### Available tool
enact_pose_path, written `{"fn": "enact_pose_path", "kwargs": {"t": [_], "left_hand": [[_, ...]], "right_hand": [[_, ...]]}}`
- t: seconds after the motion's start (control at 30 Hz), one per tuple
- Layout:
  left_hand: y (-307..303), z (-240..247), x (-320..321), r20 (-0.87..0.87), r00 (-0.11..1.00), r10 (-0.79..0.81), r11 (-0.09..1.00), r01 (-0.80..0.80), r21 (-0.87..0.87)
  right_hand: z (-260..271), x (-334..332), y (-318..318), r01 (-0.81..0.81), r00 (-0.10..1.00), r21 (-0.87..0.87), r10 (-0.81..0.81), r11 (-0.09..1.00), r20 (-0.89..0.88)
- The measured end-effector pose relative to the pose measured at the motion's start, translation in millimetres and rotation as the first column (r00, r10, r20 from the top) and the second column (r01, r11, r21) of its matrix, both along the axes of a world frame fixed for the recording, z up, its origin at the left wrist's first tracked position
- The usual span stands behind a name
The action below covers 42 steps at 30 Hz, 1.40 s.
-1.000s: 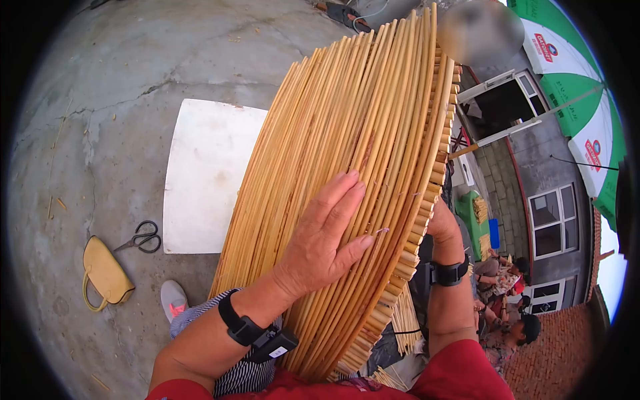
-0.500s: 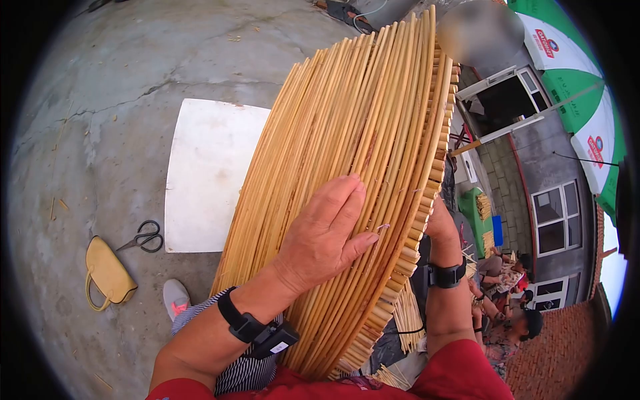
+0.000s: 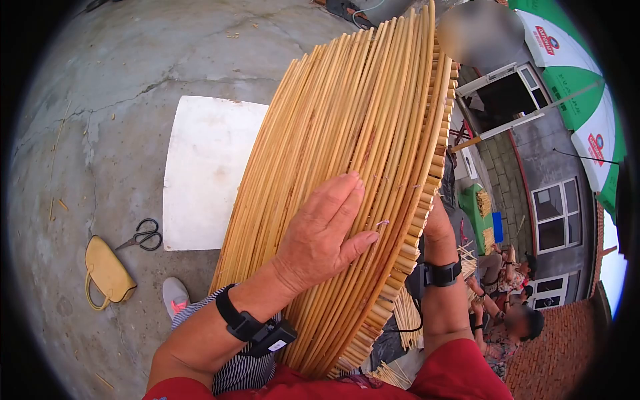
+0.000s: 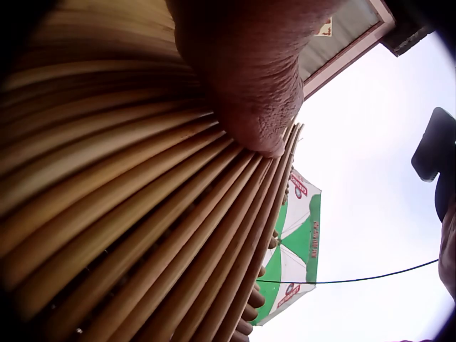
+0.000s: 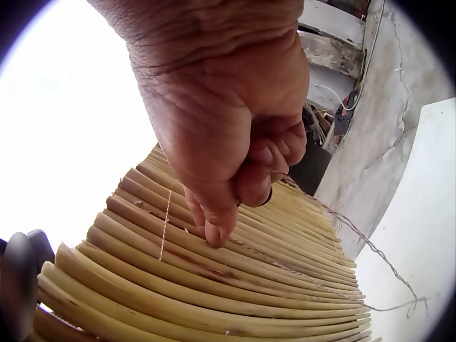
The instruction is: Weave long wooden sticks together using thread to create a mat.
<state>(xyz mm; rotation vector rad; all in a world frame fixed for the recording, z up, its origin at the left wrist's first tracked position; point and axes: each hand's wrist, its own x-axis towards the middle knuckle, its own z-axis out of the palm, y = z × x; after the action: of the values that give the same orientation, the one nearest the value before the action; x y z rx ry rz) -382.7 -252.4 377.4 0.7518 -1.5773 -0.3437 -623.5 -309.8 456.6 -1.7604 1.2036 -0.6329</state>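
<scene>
A large round panel of bound straw stalks (image 3: 347,133) stands tilted on edge on my lap, its cut stalk ends forming the right rim. My left hand (image 3: 330,223) lies flat on its front face with straight fingers, and the left wrist view shows the palm (image 4: 249,78) pressed against the stalks (image 4: 107,228). My right hand (image 5: 242,164) is behind the panel, fingers curled, pinching a thin thread (image 5: 356,235) that trails down to the right. From the head view only my right wrist (image 3: 440,233) shows past the rim.
On the concrete ground to the left lie a white board (image 3: 203,173), black scissors (image 3: 140,237) and a yellow bag (image 3: 107,270). Loose stalks (image 3: 407,317) sit by my right arm. People sit at lower right (image 3: 513,320), under a green-white umbrella (image 3: 580,100).
Almost nothing differs. My left hand stays flat on the panel, and my right forearm has drifted slightly to the left behind the rim.
</scene>
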Motion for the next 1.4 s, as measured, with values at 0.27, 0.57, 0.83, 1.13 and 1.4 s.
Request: {"fn": "enact_pose_path", "kwargs": {"t": [0.27, 0.57, 0.83, 1.13, 1.4], "left_hand": [[0, -1, 0, -0.017, 1.0, 0.007, 1.0, -0.007, -0.01], [0, -2, -2, -0.023, 1.0, 0.007, 1.0, -0.007, -0.005], [0, -3, -2, -0.024, 1.0, 0.001, 1.0, -0.001, -0.004], [-1, -6, -4, -0.037, 0.999, 0.0, 1.0, -0.001, -0.011], [0, -10, -6, -0.053, 0.998, -0.012, 1.0, 0.012, 0.008]], "right_hand": [[3, 8, 5, 0.14, 0.984, 0.096, -0.149, 0.985, 0.096], [6, 19, 1, 0.131, 0.99, -0.007, -0.131, 0.991, 0.052], [5, 11, -10, 0.085, 0.996, -0.055, -0.085, 0.995, 0.003], [12, 17, -4, 0.128, 0.991, 0.025, -0.128, 0.991, -0.031], [-3, -3, -8, 0.1, 0.995, 0.015, -0.1, 0.995, -0.019]]}}
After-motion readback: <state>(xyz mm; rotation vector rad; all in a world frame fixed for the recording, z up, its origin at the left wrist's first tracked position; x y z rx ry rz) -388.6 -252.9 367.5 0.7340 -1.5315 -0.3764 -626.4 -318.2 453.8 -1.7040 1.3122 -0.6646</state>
